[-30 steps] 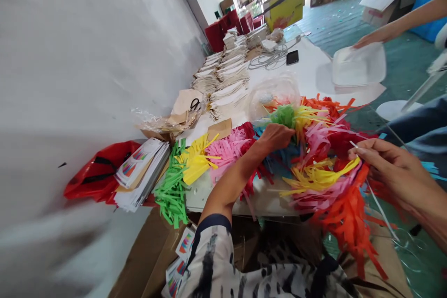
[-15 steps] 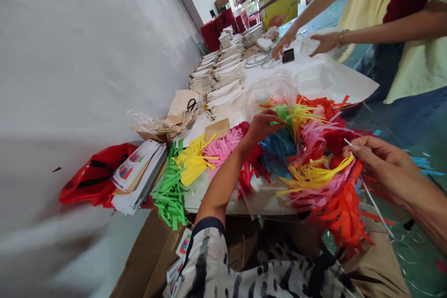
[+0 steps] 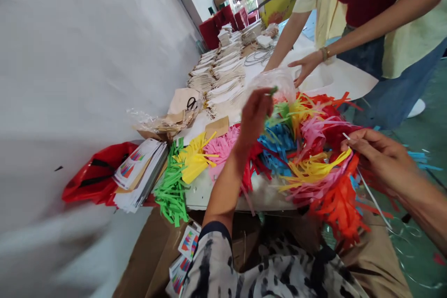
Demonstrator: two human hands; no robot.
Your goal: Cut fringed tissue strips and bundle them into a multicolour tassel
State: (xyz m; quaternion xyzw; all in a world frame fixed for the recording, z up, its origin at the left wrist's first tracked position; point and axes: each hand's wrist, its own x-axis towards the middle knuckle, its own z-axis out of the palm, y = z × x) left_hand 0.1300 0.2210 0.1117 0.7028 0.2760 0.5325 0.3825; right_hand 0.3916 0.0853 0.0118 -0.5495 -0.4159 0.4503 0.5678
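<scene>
the right hand (image 3: 386,153) pinches a white cord (image 3: 372,195) between thumb and fingers by the near right corner of the table (image 3: 200,196), with a yellow tassel (image 3: 314,170) and an orange-red tassel (image 3: 342,205) bunched beside the grip; the left hand (image 3: 256,114), blurred, is raised above the heap, its fingers closed on a small green piece (image 3: 273,90). if the pinch slackens, the tassels could slide along the cord, as the orange-red one overhangs the edge and its weight probably pulls. strips may also snag, since these fringes lie tangled against a pink tassel (image 3: 317,132) and a blue tassel (image 3: 277,149), and thin paper would likely tear under a hard tug. a co-worker's hand (image 3: 309,65) is near the left one, so the two could knock together or drag the clear plastic bag (image 3: 284,80) through the fringes. reddish colour shows at that bag's base, though i cannot tell whether inside or behind. the clear plastic tub (image 3: 324,81) is partly covered, its contents unreadable. a red bag (image 3: 98,174) leans left with printed cards (image 3: 139,163) stacked against it; crinkled clear wrapping (image 3: 159,123) surrounds brown paper; the yellow carton (image 3: 277,4) hides whatever it holds.
</scene>
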